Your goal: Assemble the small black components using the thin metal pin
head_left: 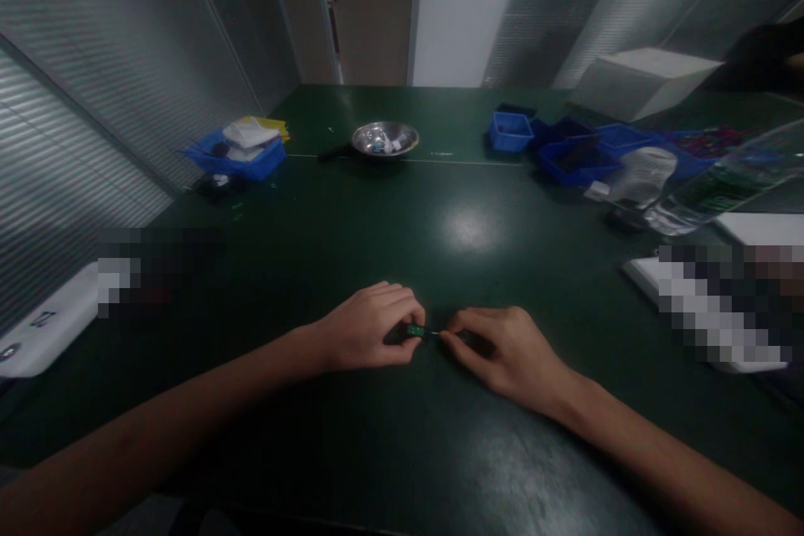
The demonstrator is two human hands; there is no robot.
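Between the thumb and fingers of my left hand point(373, 327) is a small green piece point(415, 330) that looks like a circuit board. A thin, pale, wire-like strand point(433, 332) runs from its right end to the fingertips of my right hand point(512, 352), which are pinched on it. Both hands are just above or resting on the dark green table point(389, 234), a short gap apart. How the strand meets the green piece is too small to make out.
Farther back stands a metal bowl point(385, 139) with small bits inside. A blue bin point(235, 155) holding white and yellow items is at left. Several blue bins point(512, 132), a clear bottle point(722, 184) and a white box point(641, 79) are at right. White devices point(54, 318) flank me.
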